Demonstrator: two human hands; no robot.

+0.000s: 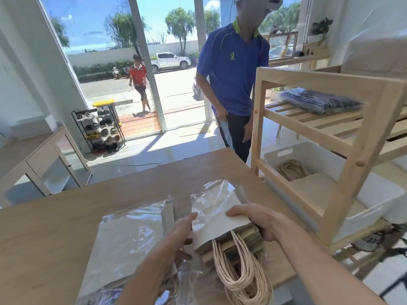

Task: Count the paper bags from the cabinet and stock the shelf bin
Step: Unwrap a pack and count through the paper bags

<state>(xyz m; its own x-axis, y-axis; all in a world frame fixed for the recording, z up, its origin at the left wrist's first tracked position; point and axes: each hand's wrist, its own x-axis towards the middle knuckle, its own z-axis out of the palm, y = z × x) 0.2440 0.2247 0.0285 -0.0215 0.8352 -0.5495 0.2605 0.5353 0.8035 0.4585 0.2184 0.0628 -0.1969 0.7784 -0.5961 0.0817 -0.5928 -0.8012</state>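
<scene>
Twine handles (pixel 242 280) lie nearest us. Far left, one flat wrapped packet (pixel 123 234) sits on the desk (pixel 55 227). Left hand (pixel 179 233) fingers pinch the plastic wrap (pixel 211 199); right hand (pixel 261 223) fingers clamp the paper bags (pixel 240 235), one bundle. We should hold the stack square, slide the wrap off, then count. One shelf bin (pixel 374 199) holds some bags; number unreadable.

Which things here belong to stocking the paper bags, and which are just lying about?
Job: stack of paper bags, its plastic wrap, white bin on the wooden shelf.
Lying about: folded striped cloth, shoe rack.
</scene>
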